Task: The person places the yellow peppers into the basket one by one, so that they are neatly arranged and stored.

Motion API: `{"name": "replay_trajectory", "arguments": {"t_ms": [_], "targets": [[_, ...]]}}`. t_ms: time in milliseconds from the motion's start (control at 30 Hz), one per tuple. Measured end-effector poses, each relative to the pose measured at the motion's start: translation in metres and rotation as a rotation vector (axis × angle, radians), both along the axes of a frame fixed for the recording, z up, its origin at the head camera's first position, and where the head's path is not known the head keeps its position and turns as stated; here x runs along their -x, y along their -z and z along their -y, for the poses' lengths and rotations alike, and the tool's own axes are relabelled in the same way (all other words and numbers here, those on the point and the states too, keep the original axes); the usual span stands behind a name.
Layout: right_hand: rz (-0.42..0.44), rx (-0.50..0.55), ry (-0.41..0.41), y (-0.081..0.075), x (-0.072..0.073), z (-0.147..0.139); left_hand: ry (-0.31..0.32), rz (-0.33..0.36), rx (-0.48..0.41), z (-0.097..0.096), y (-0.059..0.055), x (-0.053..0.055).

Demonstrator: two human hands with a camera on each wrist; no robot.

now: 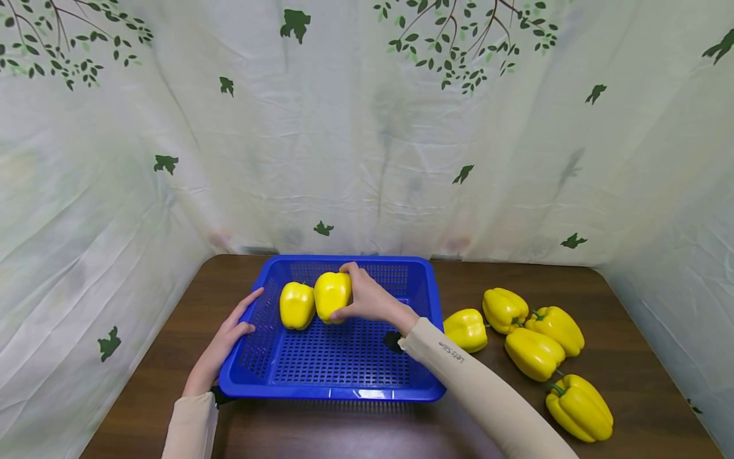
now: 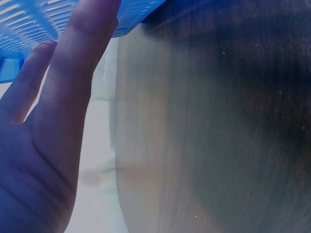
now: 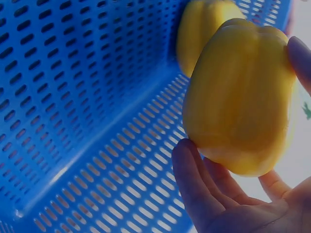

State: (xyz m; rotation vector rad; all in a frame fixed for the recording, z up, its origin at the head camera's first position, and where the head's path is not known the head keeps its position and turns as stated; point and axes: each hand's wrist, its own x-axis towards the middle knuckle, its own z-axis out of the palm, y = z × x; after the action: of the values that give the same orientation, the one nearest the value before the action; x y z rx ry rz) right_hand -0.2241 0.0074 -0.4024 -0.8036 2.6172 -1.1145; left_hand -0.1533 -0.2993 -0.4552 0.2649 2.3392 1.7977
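Note:
My right hand [image 1: 369,296] grips a yellow bell pepper [image 1: 332,296] inside the blue plastic basket [image 1: 344,393], thumb on one side and fingers on the other. In the right wrist view, this pepper [image 3: 240,97] appears close up, overlapping a second yellow bell pepper [image 3: 194,36] behind it. That second pepper [image 1: 297,306] sits at the left of the basket floor, right beside the held one. My left hand [image 1: 226,338] rests at the basket's left side, its thumb at the rim. Its fingers [image 2: 73,63] stretch straight along the outer wall in the left wrist view.
Several yellow bell peppers [image 1: 533,354] lie on the brown wooden table [image 1: 642,389] right of the basket; another pepper [image 1: 466,330] is close to its right wall, partly behind my right sleeve [image 1: 476,382]. A pale curtain [image 1: 355,159] with leaf prints surrounds the table's back and sides.

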Motion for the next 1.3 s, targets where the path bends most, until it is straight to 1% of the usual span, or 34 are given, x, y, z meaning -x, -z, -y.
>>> {"name": "replay_trajectory", "arguments": {"t_ms": [367, 700, 933, 1300], "targets": [[0.012, -0.07, 0.03, 0.017, 0.002, 0.012, 0.002, -0.006, -0.007, 0.0, 0.0, 0.001], [0.051, -0.073, 0.1, 0.028, 0.005, 0.018, 0.009, -0.016, -0.004, 0.0, 0.001, 0.002], [0.075, -0.059, 0.097, 0.032, 0.007, 0.021, 0.005, -0.012, 0.003, 0.001, 0.002, 0.002], [0.102, -0.08, 0.09, 0.036, 0.009, 0.023, 0.01, -0.003, -0.014, 0.001, 0.001, 0.003]]}}
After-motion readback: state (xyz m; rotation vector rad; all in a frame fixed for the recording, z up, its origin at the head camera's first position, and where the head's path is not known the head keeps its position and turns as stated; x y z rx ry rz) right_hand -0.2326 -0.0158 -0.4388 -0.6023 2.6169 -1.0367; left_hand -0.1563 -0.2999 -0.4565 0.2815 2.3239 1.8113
